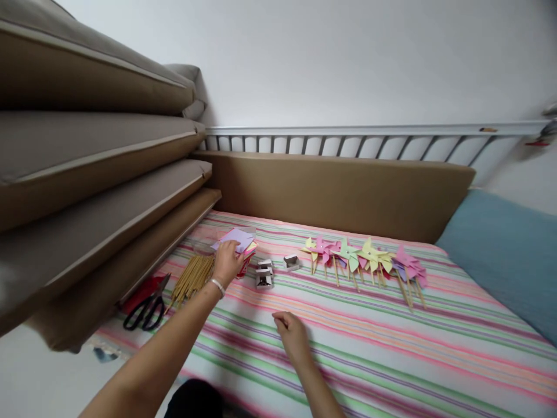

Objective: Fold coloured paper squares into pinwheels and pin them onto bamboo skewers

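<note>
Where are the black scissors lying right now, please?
In the head view, the black scissors lie at the left edge of the striped sheet, beside the bundle of wooden sticks and below the stacked cushions.

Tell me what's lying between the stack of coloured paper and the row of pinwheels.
In the head view, small silver boxes and one more lie on the striped sheet between the coloured paper stack, under the left hand, and the pinwheels.

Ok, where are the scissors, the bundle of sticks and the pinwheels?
Scissors [145,312]: head view, on the black handles.
Bundle of sticks [192,278]: head view, middle of the pile, beside the left hand [226,262].
Pinwheels [368,255]: head view, on a yellow one mid-row.
</note>
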A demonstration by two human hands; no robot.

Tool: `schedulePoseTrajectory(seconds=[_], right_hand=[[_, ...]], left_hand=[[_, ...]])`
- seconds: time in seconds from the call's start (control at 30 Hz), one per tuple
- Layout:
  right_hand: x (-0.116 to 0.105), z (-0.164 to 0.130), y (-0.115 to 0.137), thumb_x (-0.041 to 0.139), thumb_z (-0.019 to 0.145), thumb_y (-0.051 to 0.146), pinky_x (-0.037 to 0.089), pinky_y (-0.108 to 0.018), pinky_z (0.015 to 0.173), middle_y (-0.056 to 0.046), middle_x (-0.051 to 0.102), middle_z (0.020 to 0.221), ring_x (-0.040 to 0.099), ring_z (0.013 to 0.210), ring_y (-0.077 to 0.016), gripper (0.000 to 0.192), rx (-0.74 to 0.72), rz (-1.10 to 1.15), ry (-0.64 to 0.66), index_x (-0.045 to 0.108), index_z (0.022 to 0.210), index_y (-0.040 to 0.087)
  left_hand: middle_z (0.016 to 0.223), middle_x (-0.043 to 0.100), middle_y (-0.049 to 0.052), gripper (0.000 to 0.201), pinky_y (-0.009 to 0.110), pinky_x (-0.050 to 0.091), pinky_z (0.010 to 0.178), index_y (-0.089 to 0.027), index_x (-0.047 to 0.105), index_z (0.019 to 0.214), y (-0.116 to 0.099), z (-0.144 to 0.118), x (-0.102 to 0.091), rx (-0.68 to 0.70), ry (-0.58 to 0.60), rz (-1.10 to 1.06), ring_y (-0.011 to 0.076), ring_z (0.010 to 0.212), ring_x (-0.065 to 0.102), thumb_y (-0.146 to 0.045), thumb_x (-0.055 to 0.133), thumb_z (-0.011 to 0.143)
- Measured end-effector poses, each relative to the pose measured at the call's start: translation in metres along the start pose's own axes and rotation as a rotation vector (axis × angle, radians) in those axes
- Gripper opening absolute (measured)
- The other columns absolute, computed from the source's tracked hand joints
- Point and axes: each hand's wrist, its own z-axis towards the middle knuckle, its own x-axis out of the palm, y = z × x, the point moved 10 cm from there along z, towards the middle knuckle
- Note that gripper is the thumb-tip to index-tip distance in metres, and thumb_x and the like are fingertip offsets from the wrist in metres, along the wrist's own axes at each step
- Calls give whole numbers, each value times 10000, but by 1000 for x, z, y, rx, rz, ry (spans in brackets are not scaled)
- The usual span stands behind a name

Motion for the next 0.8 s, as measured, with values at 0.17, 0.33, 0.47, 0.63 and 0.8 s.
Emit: schedulePoseTrajectory(seconds=[0.17, 0.33, 0.47, 0.63, 0.8], right_hand=[[5, 2, 3, 501, 745, 264, 457, -308, 689, -45, 687, 782, 622, 736, -208, 199, -8, -47, 34, 685, 790, 205], [5, 1, 7, 486, 749, 234, 438, -294, 713, -45, 678, 791, 616, 764, -202, 201, -3, -91, 46, 679, 790, 200], [4, -1, 10, 478, 751, 228, 430, -286, 722, -48, 678, 804, 614, 777, -200, 206, 6, -109, 49, 678, 793, 200], [4, -1, 11, 477, 747, 225, 428, -283, 717, -47, 675, 799, 612, 768, -196, 206, 10, -107, 46, 678, 787, 199], [1, 0, 12, 483, 742, 229, 436, -295, 711, -52, 674, 792, 611, 760, -203, 203, 4, -75, 34, 679, 780, 195]], left_hand=[[957, 652, 207, 454, 392, 370, 881, -87, 640, 943, 8, 31, 19, -102, 113, 156, 326, 976, 568, -462, 612, 687], [911, 676, 216, 531, 353, 405, 770, -85, 641, 974, 16, 28, 25, -206, 177, 198, 310, 895, 615, -538, 543, 715], [882, 703, 173, 420, 304, 411, 694, -121, 663, 956, 28, 29, 24, -293, 196, 156, 267, 848, 634, -460, 547, 735], [707, 713, 100, 208, 262, 406, 585, -146, 703, 738, 47, 32, 24, -405, 166, 30, 208, 686, 640, -315, 585, 715], [719, 710, 97, 201, 288, 443, 613, -126, 706, 766, 61, 38, -10, -462, -56, -108, 220, 694, 643, -245, 551, 717]])
